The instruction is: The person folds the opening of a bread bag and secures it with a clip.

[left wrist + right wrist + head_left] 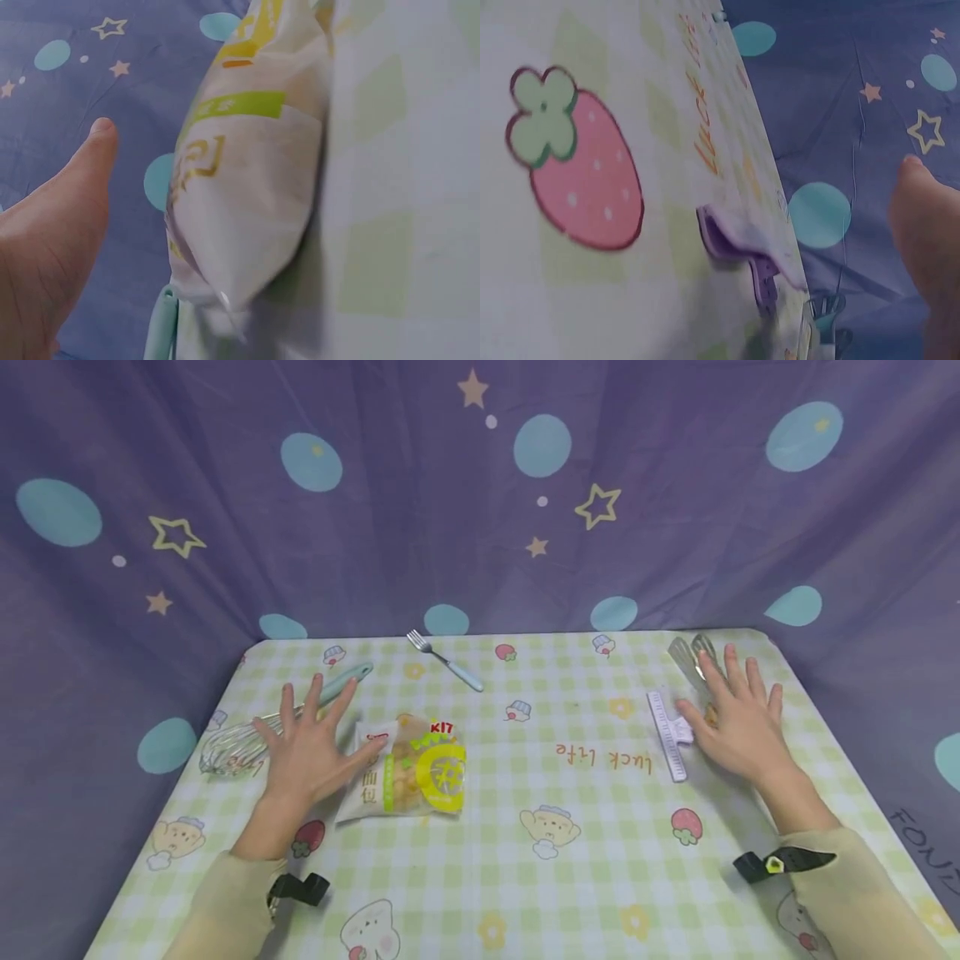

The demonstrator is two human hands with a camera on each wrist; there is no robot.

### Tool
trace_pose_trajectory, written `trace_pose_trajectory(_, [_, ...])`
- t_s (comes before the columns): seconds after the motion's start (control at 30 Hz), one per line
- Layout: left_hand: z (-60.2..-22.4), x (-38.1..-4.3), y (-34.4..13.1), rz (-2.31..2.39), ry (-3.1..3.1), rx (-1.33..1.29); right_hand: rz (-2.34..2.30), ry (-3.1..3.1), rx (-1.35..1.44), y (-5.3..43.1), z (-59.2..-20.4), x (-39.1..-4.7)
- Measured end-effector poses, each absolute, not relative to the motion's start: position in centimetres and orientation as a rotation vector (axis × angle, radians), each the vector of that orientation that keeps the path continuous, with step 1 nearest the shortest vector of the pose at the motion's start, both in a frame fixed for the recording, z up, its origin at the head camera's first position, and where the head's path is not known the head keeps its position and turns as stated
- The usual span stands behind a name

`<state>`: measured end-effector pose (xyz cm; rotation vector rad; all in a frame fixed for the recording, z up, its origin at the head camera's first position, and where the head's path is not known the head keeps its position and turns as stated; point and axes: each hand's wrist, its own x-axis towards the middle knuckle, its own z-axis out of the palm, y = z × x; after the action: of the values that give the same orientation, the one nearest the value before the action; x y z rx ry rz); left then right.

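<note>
With fingers spread, my left hand [309,758] is held over the wire whisk, whose pale green handle [348,683] points to the back. Beside its thumb lies a bag of bread pieces [408,772], white with yellow and green print; it also fills the middle of the left wrist view [247,180]. My right hand [744,731], fingers spread too, is above a lilac clip [666,739] with ruler marks along its bar. Metal tongs [685,662] lie behind, partly covered by that hand. Neither hand holds anything.
A fork [453,667] with a pale blue handle lies near the back edge of the table. The checked tablecloth [480,860] carries printed fruit, bears and lettering. A purple curtain [450,568] hangs behind the table.
</note>
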<state>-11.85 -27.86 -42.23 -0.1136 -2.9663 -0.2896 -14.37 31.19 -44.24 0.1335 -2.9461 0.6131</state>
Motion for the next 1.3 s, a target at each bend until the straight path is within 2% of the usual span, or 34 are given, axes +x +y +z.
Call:
trace_pose_trajectory(0.37, [-41.2, -13.6, -25.9, -0.354, -2.876, -0.216, 0.726, -2.862, 0.357, 27.0, -43.1, -15.7])
trace_pose_trajectory(0.83, [-41.9, -14.9, -23.3, -0.794, -2.789, -0.439, 0.961, -2.818, 0.554, 18.1, -42.6, -16.0])
trace_pose_trajectory(1.3, [-42.9, -15.9, -22.3, -0.767, -2.991, -0.462, 1.046, -2.817, 0.730, 9.6, -43.7, -16.3])
